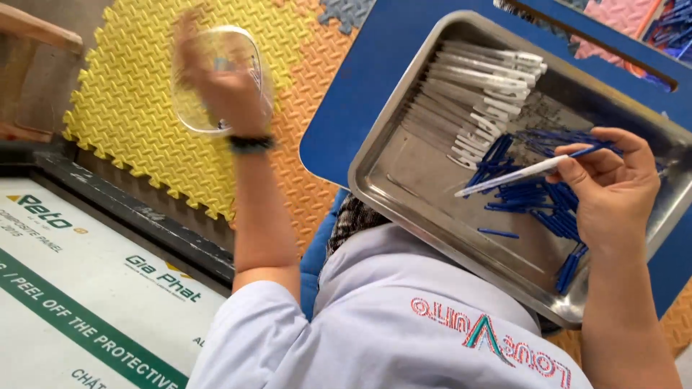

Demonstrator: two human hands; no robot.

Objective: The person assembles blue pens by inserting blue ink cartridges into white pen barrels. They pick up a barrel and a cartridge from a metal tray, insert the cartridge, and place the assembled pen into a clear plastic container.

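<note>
Head view: the right hand (613,191) pinches a white pen (512,176) over the metal tray (404,180), its tip pointing toward 8 o'clock above loose blue caps (548,205). White pen barrels (476,94) lie in a row at the tray's 12 o'clock. The left hand (223,86), blurred, grips a clear plastic container (216,79) over the yellow foam mat (137,101).

Panel (86,302): a flat white sheet is seen at the lower left, beside the yellow floor mat.
Stripe: a slanted green band with white lettering is carried across it.
Marks: small green and yellow logos and dark print are scattered above.
</note>
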